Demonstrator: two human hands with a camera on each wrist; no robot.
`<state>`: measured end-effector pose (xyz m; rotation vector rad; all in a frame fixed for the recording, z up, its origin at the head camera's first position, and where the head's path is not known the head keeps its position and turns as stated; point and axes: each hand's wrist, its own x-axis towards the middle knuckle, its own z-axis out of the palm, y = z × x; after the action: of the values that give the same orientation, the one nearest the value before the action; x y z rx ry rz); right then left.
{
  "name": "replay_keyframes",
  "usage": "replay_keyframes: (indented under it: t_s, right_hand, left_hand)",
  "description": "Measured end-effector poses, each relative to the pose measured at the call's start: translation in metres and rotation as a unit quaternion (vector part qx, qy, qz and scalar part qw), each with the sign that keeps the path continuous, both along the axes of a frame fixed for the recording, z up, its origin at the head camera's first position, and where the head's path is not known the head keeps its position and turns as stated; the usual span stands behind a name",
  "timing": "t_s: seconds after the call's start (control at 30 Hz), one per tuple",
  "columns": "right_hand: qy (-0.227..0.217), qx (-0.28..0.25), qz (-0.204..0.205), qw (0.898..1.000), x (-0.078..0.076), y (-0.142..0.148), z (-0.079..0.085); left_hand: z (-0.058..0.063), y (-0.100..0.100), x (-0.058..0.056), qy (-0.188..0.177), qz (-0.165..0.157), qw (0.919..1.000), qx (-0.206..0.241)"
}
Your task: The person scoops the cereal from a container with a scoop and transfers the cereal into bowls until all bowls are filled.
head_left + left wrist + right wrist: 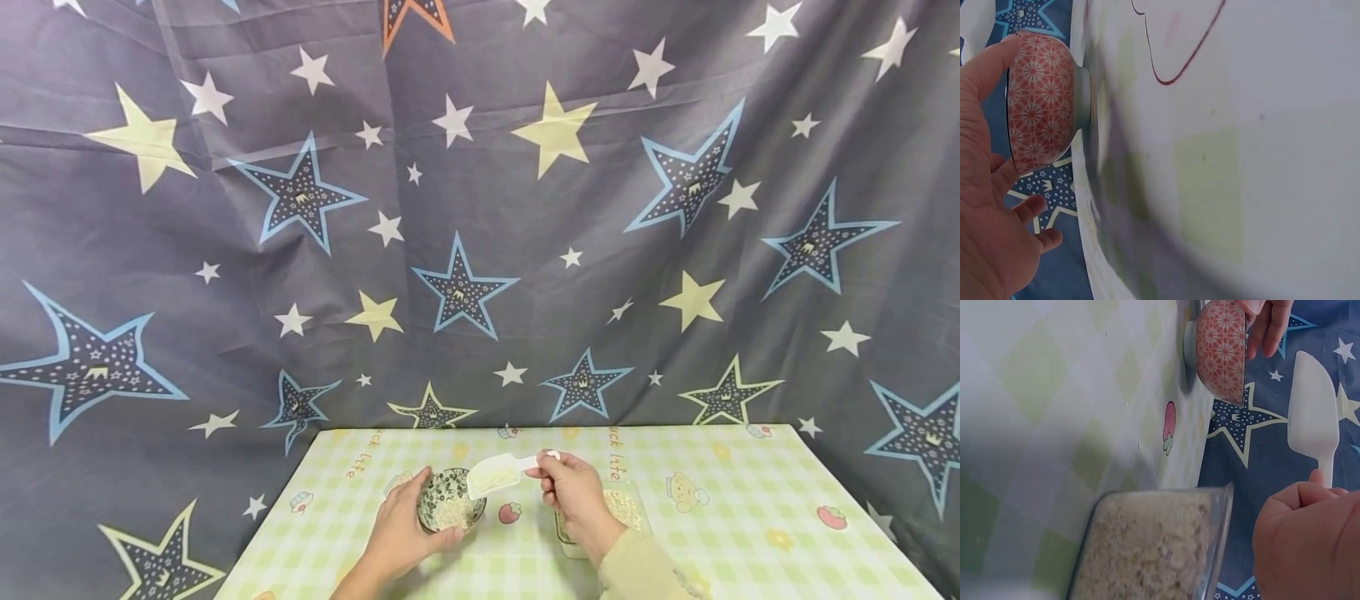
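Observation:
My left hand [401, 533] holds a small bowl [444, 483] by its sides, thumb near the front rim. The bowl's outside has a red flower pattern in the left wrist view, and its foot rests on the table. Pale oat flakes [454, 512] lie inside it. My right hand [573, 496] pinches the handle of a white scoop [493, 477], which carries some flakes. In the head view the scoop overlaps the bowl's right rim; the right wrist view shows it raised above the bowl's height. Below my right hand is a clear container [1213, 544] of oat flakes [1154, 544], partly hidden in the head view.
A table with a green checked cloth [517, 575] carries everything; cartoon and strawberry prints [510, 512] are on the cloth. Behind its far edge hangs a dark curtain [495, 208] printed with stars.

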<state>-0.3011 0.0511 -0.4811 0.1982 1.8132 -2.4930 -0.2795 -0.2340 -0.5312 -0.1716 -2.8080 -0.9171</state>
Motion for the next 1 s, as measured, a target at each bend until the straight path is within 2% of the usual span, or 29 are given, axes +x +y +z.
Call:
replay_keyframes:
  t_s: [0.3,0.53,0.67,0.83,1.0]
  right_hand:
    - [0.026,0.035,-0.017,0.999,0.001,-0.013,-0.001]
    - [0.060,0.073,-0.029,0.995,0.001,-0.026,0.002]
    - [0.098,0.123,-0.030,0.987,0.004,-0.030,0.004]
    - [0.159,0.171,-0.011,0.972,0.007,-0.033,0.004]
    - [0.205,0.195,0.002,0.959,0.009,-0.035,0.004]
  left_hand:
    - [0.001,0.001,-0.005,-0.010,0.004,0.9999,-0.002]
    - [0.001,0.001,-0.007,0.002,0.011,0.9999,-0.008]
    - [0.001,0.002,-0.006,0.004,0.012,0.9999,-0.009]
    - [0.002,0.002,-0.005,0.002,0.017,0.9998,-0.011]
    - [0.002,0.002,-0.006,0.004,0.019,0.9997,-0.013]
